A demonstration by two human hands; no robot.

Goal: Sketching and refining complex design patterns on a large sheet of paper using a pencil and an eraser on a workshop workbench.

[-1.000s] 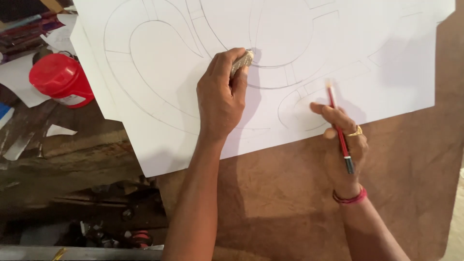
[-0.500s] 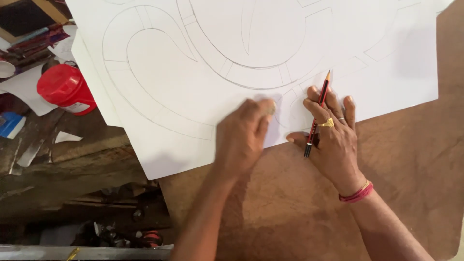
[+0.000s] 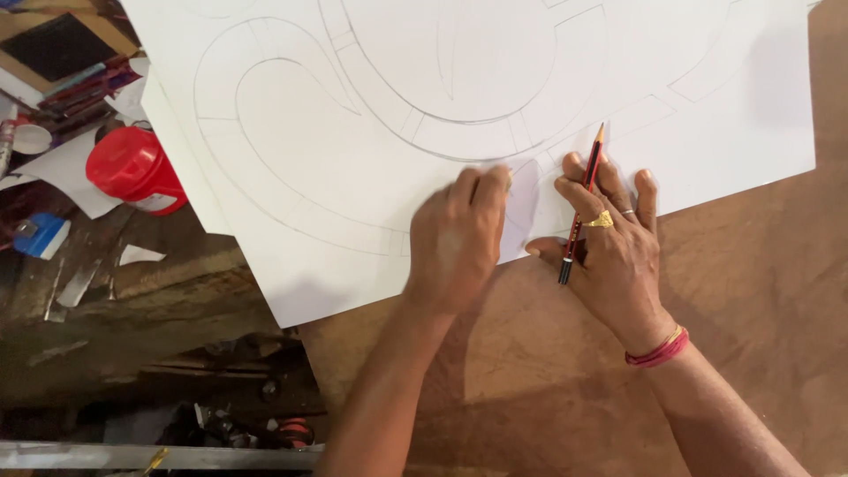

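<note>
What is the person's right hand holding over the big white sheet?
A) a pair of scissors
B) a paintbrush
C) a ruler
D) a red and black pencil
D: the right hand lies flat on the edge of the white sheet with a red and black pencil tucked between its fingers, tip pointing away from the person.

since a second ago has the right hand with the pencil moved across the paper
Yes. The right hand holding the pencil has slid left along the lower edge of the white paper, closing in on the left hand, which rubs the drawn curves.
</note>
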